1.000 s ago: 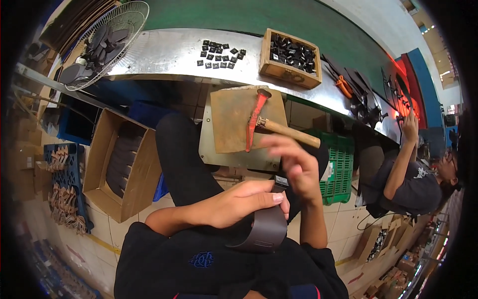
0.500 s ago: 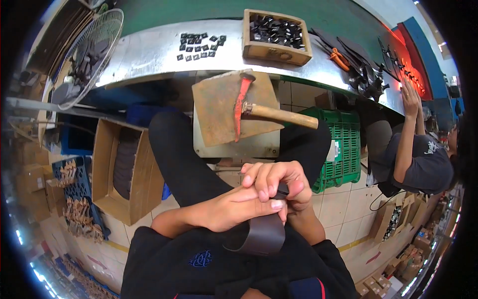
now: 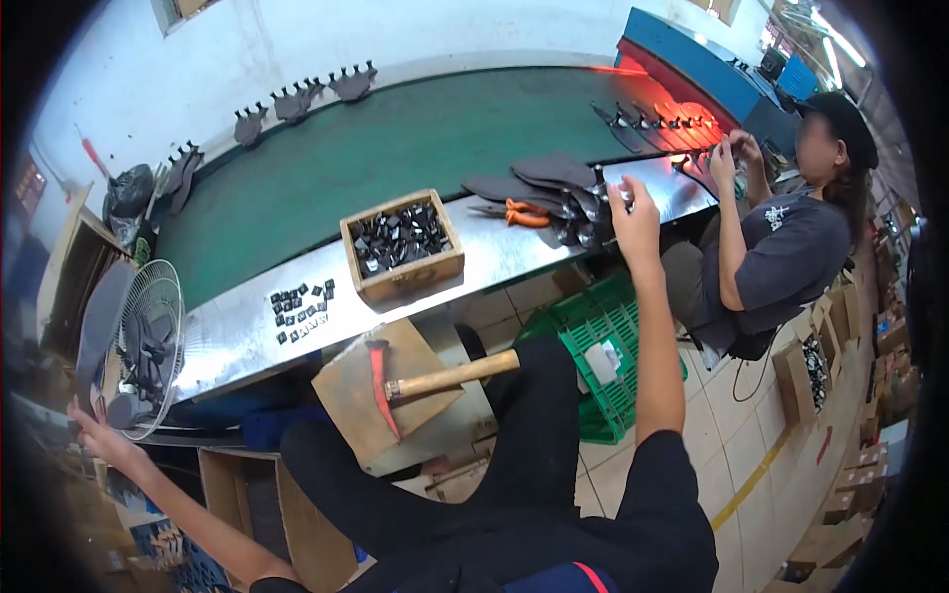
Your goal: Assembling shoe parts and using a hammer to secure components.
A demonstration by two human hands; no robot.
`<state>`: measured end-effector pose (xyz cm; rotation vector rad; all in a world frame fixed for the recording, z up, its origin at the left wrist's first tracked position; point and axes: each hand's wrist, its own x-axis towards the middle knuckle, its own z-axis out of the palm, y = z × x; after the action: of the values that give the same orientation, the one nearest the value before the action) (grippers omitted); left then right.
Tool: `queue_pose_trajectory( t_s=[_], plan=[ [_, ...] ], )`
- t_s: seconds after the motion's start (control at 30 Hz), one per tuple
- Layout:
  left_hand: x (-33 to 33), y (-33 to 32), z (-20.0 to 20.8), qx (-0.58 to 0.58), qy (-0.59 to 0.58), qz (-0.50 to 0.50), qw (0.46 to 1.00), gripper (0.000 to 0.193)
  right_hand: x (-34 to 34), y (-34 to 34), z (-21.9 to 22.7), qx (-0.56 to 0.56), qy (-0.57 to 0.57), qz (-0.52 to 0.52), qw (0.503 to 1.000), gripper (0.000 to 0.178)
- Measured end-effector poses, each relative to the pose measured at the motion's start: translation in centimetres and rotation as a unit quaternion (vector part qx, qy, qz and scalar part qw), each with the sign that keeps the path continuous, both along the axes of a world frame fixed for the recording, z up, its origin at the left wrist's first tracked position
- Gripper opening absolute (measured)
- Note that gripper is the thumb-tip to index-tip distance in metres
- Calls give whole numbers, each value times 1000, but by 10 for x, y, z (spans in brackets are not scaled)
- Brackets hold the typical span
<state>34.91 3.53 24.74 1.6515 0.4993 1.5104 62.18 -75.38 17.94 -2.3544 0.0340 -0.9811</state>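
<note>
Soles (image 3: 554, 178), dark, stacked, partly hidden behind right hand (image 3: 633, 203), fingers touching them; left hand (image 3: 94, 435) spread open, far away.

Wearer's body, placed relative to the red-headed hammer (image 3: 415, 385) on its board: black short-sleeved shirt below it — right sleeve ends at the upper arm, a thin red stripe at the lower hem. Black trousers cover both legs just under the hammer. Forearms bare, no gloves on left hand (image 3: 99, 435) or right hand (image 3: 633, 210) — no watch or rings visible.
</note>
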Motion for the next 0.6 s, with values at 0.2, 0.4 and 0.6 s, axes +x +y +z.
queue_pose_trajectory(
  t_s=[0.2, 0.4, 0.6],
  plan=[
    [-42, 166, -64, 258, 240, 447, 822, 116, 113, -6, -25, -214, 166, -37, 962, 38],
    [47, -172, -37, 232, 230, -66, 943, 82, 40, 59, 68, -355, -281, -77, 888, 27],
    [49, -332, 25, 228, 194, -496, 815, 86, -123, 188, 173, -444, -330, 335, 763, 31]
  ],
)
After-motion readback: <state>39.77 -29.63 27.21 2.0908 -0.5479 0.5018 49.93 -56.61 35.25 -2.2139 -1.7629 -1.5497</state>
